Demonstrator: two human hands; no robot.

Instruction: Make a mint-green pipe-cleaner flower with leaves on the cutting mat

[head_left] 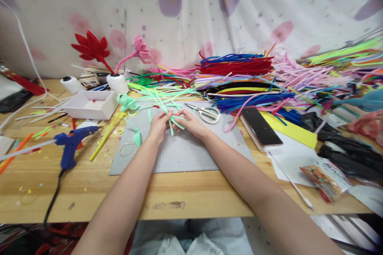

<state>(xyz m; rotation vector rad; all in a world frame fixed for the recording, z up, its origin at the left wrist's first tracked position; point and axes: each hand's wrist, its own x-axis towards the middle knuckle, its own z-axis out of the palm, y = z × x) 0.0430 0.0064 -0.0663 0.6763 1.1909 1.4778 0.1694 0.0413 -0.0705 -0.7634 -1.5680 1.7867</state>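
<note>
Several mint-green pipe cleaners [162, 103] cross one another between my two hands, above the grey cutting mat [191, 159]. My left hand [160, 124] is closed on them, thumb and fingers pinched near where they cross. From the other side, my right hand [191, 124] also pinches the strips, its fingertips close to the left ones. Scissors [208, 114] with white handles lie just beyond my right hand. A mint-green pipe-cleaner flower [127, 102] on a yellow stem [104, 137] rests to the left, and a smaller mint piece [137, 137] lies beside my left wrist.
A blue glue gun [72, 143] with a black cord lies left. Behind it stand a white box [91, 104] and a white vase [117, 83] holding flowers. Bundles of coloured pipe cleaners [236, 65] line the back. A phone [261, 126] and snack packet [324, 179] lie right.
</note>
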